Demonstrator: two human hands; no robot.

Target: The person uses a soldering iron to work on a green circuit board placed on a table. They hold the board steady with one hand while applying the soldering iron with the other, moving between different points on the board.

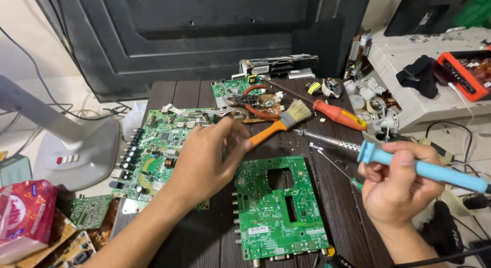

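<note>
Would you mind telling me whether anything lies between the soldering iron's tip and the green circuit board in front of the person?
Nothing visible does. The right hand holds the soldering iron right of the green circuit board, tip above bare table. The brush in the left hand stays beyond the board's far edge.

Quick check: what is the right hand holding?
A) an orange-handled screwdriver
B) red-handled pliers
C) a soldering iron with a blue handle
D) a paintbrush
C: the right hand grips the blue handle of the soldering iron, its metal tip pointing up-left over the table; the paintbrush is in the left hand, while the screwdriver lies on the table.
</note>
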